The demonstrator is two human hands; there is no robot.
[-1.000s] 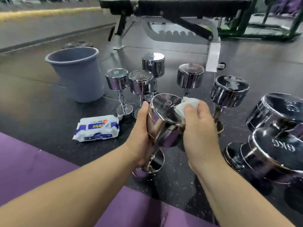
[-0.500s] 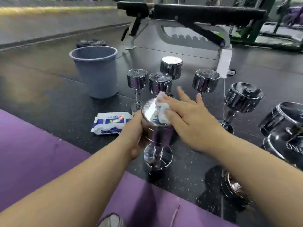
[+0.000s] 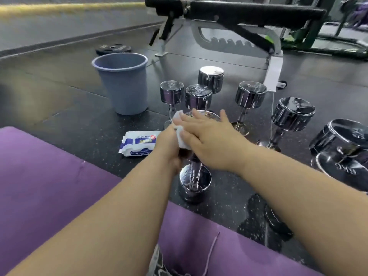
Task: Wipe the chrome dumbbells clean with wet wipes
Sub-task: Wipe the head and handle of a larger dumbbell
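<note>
A chrome dumbbell (image 3: pixel 194 183) stands on end on the dark floor in front of me. My left hand (image 3: pixel 169 145) grips the side of its upper head. My right hand (image 3: pixel 207 136) lies flat over the top of that head, fingers spread, pressing a white wet wipe (image 3: pixel 180 129) against it; the wipe pokes out at the left. The pack of wet wipes (image 3: pixel 139 143) lies on the floor just left of my hands. Several more chrome dumbbells stand upright behind, such as one (image 3: pixel 250 96) to the right and one (image 3: pixel 171 93) to the left.
A grey-blue plastic bucket (image 3: pixel 122 82) stands at the back left. A black weight bench (image 3: pixel 239 20) spans the back, with a weight plate (image 3: pixel 113 49) near the bucket. Two large dumbbells (image 3: pixel 342 148) lie at the right. A purple mat (image 3: pixel 49 176) covers the near floor.
My right hand has flattened and slid the wipe leftward across the top of the dumbbell head. The dumbbell, tilted and lifted a second ago, now stands on the floor. The view has shifted.
</note>
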